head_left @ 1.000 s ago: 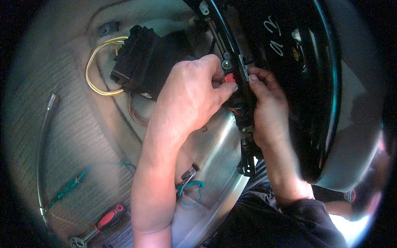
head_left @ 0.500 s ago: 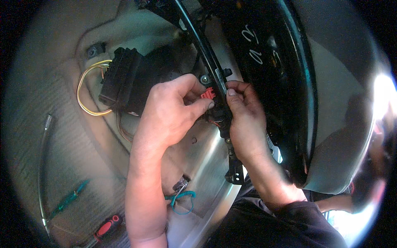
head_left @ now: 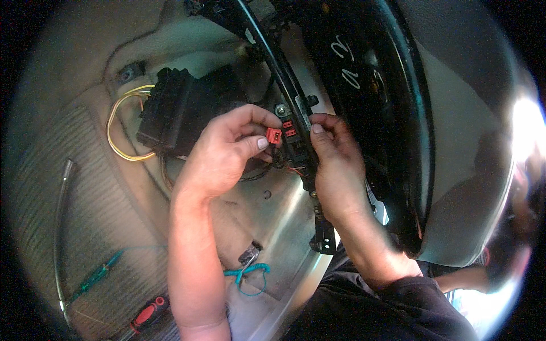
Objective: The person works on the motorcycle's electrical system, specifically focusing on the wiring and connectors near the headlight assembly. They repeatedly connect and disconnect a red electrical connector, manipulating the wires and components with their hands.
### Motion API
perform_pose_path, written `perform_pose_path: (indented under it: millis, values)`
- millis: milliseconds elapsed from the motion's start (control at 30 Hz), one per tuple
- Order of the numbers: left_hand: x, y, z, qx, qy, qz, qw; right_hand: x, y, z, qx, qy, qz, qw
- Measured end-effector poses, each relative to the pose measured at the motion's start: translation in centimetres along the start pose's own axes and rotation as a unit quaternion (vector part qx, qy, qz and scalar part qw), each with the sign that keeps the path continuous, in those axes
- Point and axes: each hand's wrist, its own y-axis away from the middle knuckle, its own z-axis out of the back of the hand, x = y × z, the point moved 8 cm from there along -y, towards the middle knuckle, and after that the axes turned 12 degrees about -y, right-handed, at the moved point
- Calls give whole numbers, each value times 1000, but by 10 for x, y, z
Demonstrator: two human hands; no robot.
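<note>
Below the left forearm, nearest the camera, a red-and-black-handled screwdriver (head_left: 147,314) lay on the ribbed floor mat (head_left: 68,227), with a green-handled tool (head_left: 94,277) just beyond it and a thin metal tube (head_left: 58,238) curving along the mat's outer side. Between the two forearms a coiled teal wire (head_left: 247,277) sat on the bare metal floor panel (head_left: 284,227).

Higher up, the left hand (head_left: 224,153) was closed narrowly, pinching a small red connector (head_left: 273,135) between thumb and forefinger. That connector sat just beside a second red piece (head_left: 289,129) mounted on the black bracket (head_left: 301,149). The right hand (head_left: 335,165) gripped that bracket from the other side, its thumb pressed against the bracket's upper edge and its fingers wrapped behind, out of view.

Left of the left hand stood a black plastic connector block (head_left: 170,113), and a loop of yellow wire (head_left: 122,128) ran out from its far side. Beyond the right hand rose a large dark curved panel (head_left: 375,102) bearing white chalk marks.
</note>
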Motion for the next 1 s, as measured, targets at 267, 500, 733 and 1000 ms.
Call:
perform_pose_path:
  millis: [267,500,733,1000]
  values:
    - [-7,5,7,-35,-67,47,996,2,0,-1,6,-2,-8,1000]
    - [-32,8,13,-122,-168,7,978,4,0,-2,8,-9,-11,1000]
    - [-54,9,-4,-169,-340,-66,923,6,-1,-1,1,-11,-20,1000]
    - [-65,11,-13,-193,-436,-167,863,8,-7,5,7,-20,-10,1000]
